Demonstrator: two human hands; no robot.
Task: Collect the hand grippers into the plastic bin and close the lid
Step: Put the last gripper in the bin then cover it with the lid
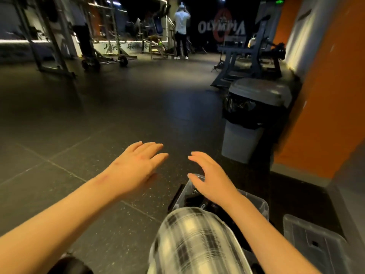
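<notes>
Left hand (138, 167) and right hand (209, 180) hovered spread and empty over the clear plastic bin (261, 204) of dark hand grippers (194, 198) beside the knee (189, 234); the lid (312, 240), on the floor just right of the bin, looked light and slightly flexible, best gripped at opposite edges.

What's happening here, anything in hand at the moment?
A person in a gym has both hands empty. The left hand is open above the floor. The right hand, open too, hovers over a clear plastic bin beside the plaid-clad knee. Dark items, probably the grippers, lie inside. The bin has no lid on; what looks like its lid lies on the floor to the right.
</notes>
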